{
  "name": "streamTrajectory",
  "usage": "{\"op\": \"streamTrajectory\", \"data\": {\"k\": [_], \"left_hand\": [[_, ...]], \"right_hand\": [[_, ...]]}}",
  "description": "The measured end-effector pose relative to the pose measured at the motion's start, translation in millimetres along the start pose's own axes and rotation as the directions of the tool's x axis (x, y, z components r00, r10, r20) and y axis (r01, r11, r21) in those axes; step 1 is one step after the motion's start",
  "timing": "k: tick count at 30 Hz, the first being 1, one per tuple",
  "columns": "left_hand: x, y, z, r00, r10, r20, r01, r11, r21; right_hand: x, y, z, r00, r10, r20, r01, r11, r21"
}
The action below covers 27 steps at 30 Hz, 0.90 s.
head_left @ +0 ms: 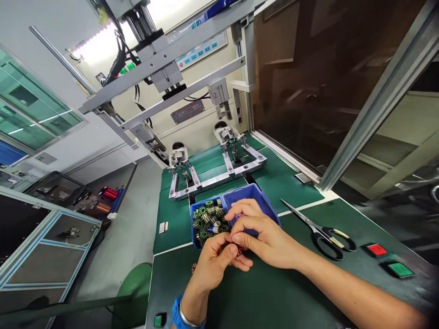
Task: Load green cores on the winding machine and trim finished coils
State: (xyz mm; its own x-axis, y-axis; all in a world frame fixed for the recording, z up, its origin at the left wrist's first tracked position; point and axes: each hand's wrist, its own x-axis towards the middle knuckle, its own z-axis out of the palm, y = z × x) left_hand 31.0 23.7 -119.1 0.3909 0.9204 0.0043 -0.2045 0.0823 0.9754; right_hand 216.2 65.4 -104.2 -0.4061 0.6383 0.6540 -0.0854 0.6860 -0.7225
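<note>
My left hand point(214, 260) and my right hand point(264, 235) meet just in front of a blue bin point(260, 197) on the green bench. Both are closed in a pinch on a small part with a red bit showing point(239, 250), too hidden by my fingers to name. The bin's left half holds several small green-and-gold wound stator cores point(207, 218). A blue band sits on my left wrist.
Black-handled scissors point(322, 230) lie right of the bin. A red button point(376, 249) and a green button point(399, 269) sit at the right. Behind the bin stands a metal fixture point(219, 171) with two stations under a winding machine. A green stool point(135, 292) is lower left.
</note>
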Motion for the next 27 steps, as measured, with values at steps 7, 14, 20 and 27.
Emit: {"op": "streamTrajectory", "data": {"k": [7,14,20,27], "left_hand": [[1,-2,4.1,0.994,0.007,-0.109,-0.001,0.999,0.054],[3,-7,-0.3,0.988,0.074,-0.132,-0.065,0.995,0.071],[3,-4,1.7,0.986,0.154,-0.062,-0.138,0.966,0.217],[1,-5,2.4,0.975,0.221,0.007,-0.211,0.921,0.328]], "right_hand": [[0,3,5,0.998,0.01,-0.058,-0.012,0.999,-0.031],[-3,0,15,0.986,-0.06,-0.153,0.043,0.993,-0.111],[-1,-10,5,0.998,0.007,-0.069,-0.013,0.996,-0.086],[-1,-14,-2,0.99,0.02,-0.14,-0.03,0.997,-0.067]]}}
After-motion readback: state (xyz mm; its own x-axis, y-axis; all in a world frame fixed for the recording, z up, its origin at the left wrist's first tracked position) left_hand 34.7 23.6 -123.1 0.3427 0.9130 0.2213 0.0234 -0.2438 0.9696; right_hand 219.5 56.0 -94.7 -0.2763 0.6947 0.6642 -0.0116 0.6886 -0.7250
